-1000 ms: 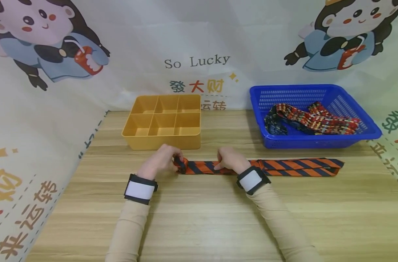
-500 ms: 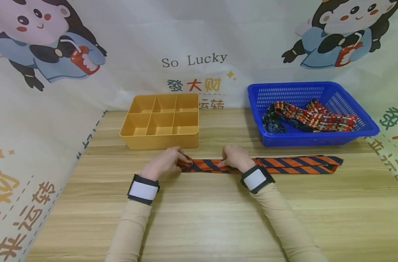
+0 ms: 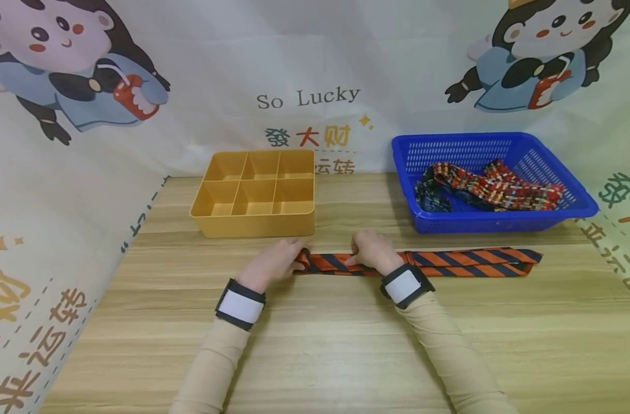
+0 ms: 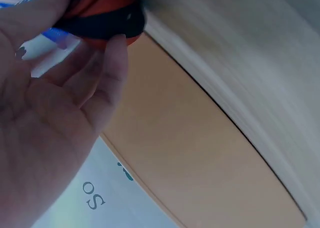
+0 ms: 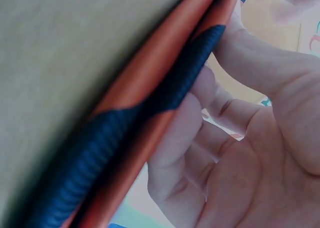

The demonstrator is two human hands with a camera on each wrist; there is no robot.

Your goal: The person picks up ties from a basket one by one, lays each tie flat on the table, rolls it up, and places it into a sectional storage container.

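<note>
An orange and navy striped necktie [image 3: 470, 263] lies lengthwise across the table, folded into layers, its left end rolled up. My left hand [image 3: 274, 264] pinches that rolled end; in the left wrist view the fingertips press against the small roll [image 4: 102, 20]. Farther along the tie, my right hand [image 3: 373, 252] grips it near the middle. Close up in the right wrist view, the thumb and fingers [image 5: 172, 138] are at the tie's edge, and the layered stripes [image 5: 165, 82] run past them.
Just behind the left hand stands a yellow box [image 3: 252, 224] with several compartments. A blue plastic basket [image 3: 496, 221] at the back right holds a red checkered tie [image 3: 501, 191] and a dark patterned one [image 3: 432, 194]. A printed cloth [image 3: 315, 57] hangs behind the table [image 3: 325, 356].
My left hand has moved right along the tie, and the rolled end has come with it, shortening the flat stretch between the hands. The right hand has shifted slightly right.
</note>
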